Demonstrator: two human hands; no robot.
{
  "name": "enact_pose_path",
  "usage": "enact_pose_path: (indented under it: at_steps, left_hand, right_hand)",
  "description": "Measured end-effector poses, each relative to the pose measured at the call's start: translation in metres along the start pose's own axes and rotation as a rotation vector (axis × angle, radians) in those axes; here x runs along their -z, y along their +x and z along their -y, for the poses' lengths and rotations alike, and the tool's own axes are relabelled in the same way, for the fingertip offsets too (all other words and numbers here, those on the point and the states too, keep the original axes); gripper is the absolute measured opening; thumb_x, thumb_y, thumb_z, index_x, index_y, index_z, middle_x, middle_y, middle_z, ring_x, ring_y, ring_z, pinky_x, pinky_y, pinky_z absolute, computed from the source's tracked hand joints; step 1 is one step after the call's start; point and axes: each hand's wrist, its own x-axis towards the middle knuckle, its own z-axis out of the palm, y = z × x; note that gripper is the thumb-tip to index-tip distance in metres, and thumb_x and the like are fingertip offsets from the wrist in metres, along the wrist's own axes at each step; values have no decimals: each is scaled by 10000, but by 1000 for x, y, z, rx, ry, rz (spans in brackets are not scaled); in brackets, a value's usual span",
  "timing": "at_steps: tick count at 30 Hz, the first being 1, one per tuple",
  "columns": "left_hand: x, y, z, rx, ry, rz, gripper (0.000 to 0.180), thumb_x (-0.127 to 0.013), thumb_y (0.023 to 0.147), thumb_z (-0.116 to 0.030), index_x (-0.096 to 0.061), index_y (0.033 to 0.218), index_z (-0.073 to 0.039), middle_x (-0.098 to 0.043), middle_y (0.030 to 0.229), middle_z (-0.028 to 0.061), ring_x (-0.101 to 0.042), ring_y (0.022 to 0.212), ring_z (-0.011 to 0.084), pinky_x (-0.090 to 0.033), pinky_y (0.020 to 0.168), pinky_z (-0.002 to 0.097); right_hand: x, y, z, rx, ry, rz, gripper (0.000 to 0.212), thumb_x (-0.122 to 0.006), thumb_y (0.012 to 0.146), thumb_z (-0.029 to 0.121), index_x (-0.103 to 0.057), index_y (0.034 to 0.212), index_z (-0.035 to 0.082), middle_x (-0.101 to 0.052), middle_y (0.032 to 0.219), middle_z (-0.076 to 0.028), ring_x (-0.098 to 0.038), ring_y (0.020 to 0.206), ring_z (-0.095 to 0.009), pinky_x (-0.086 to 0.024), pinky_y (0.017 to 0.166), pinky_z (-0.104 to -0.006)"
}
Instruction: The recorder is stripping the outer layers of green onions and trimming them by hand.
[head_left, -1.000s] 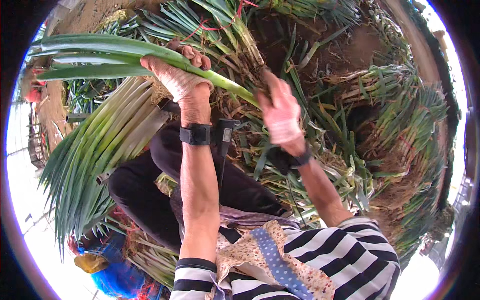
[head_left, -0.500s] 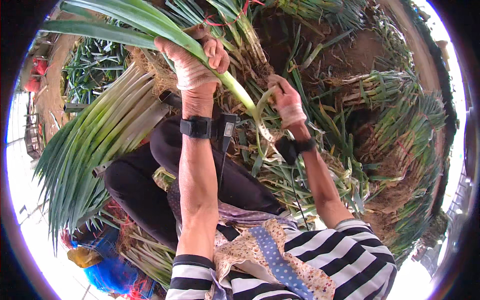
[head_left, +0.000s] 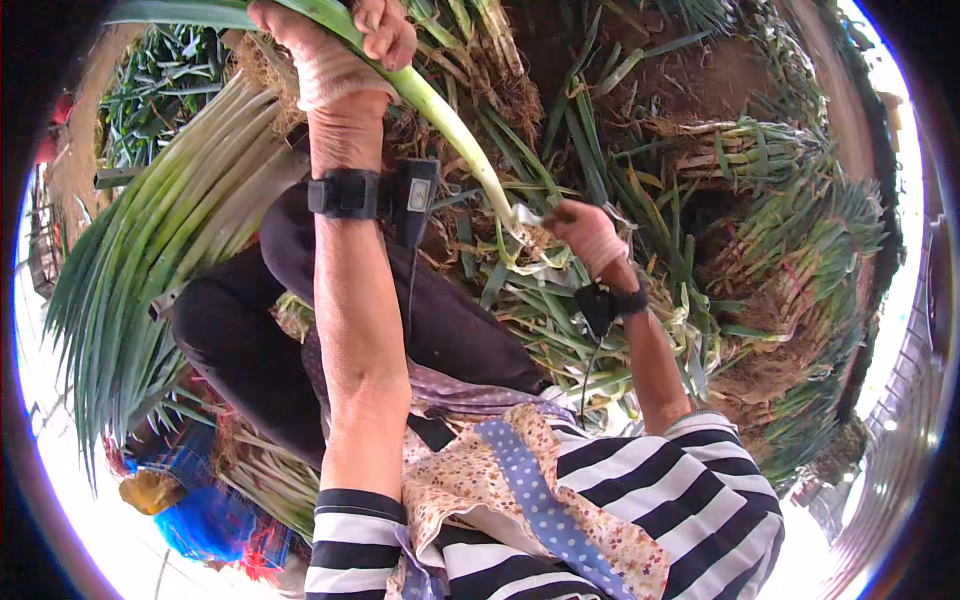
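Note:
My left hand (head_left: 335,50), in a pale fabric glove with bare fingertips, is closed around the green upper part of a leek (head_left: 450,125). The leek slants down to the right, its white root end (head_left: 522,225) lowest. Beside that end my right hand (head_left: 590,235), gloved the same way, has its fingers pressed together. A pale strip of the leek's outer skin (head_left: 528,215) runs toward those fingers; blur hides exactly where they grip. Black straps with small boxes circle both wrists.
To the left, a fan of stripped leeks (head_left: 170,220) lies beside my bent knees (head_left: 235,330). Loose peelings (head_left: 570,320) lie under my right hand. Unpeeled bundles with roots (head_left: 800,260) are heaped at the right. A blue bag (head_left: 205,525) is at the lower left.
My left hand has shifted up and left with the leek. The right hand has moved down beside the root end, and the skin strip it held has come down along the leek.

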Motion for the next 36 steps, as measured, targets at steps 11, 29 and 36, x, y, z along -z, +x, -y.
enact_pose_path:
  at_steps: [11,29,36]
  left_hand:
    - [0,-8,-2,-155,-56,-348,585,-368,817,-662,-467,725,-93,-440,512,17,-404,360,141,-299,299,281]
    - [32,3,-10,-161,158,-685,479,-403,863,-530,-448,791,-59,-452,566,81,-424,448,203,-372,437,330]
    - [43,9,-3,-75,55,-745,346,-516,873,-399,-462,802,-65,-485,618,84,-458,487,208,-424,491,354]
  right_hand:
    - [-38,-146,-127,-570,-597,248,229,-562,771,304,-603,889,113,-629,807,-138,-598,809,-345,-467,708,-436]
    - [14,-63,33,325,-34,-74,291,-651,735,188,-595,1011,115,-603,904,-129,-590,806,-312,-482,678,-375]
    - [25,-53,53,430,-88,-85,330,-660,734,234,-580,1020,89,-577,940,-151,-573,830,-324,-479,693,-368]
